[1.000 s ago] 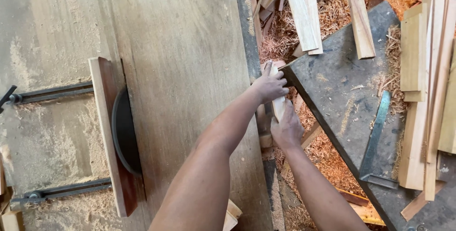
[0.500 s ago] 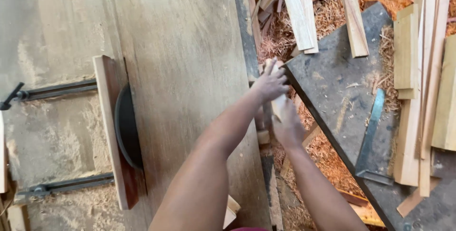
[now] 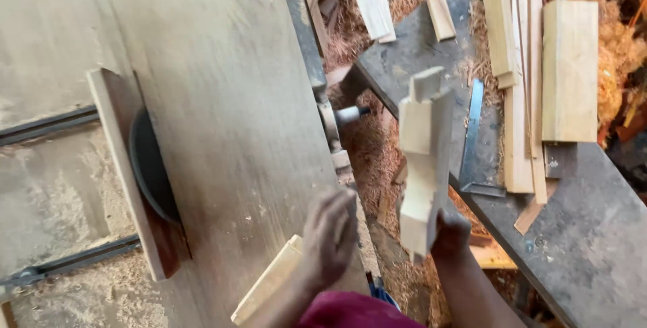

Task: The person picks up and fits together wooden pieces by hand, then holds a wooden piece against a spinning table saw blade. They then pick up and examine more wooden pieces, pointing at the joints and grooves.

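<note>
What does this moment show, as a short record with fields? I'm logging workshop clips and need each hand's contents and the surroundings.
setting: woodworking shop, sawdust and shavings on the floor
right hand: holds up a notched pale wood block
left hand: rests on a light wood strip on the plywood table
saw blade: dark disc beside a wooden fence
bench: grey, carrying planks and a metal square

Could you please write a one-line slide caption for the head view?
Right hand lifts a notched wooden block beside the saw table; left hand rests on a wood strip.
</note>
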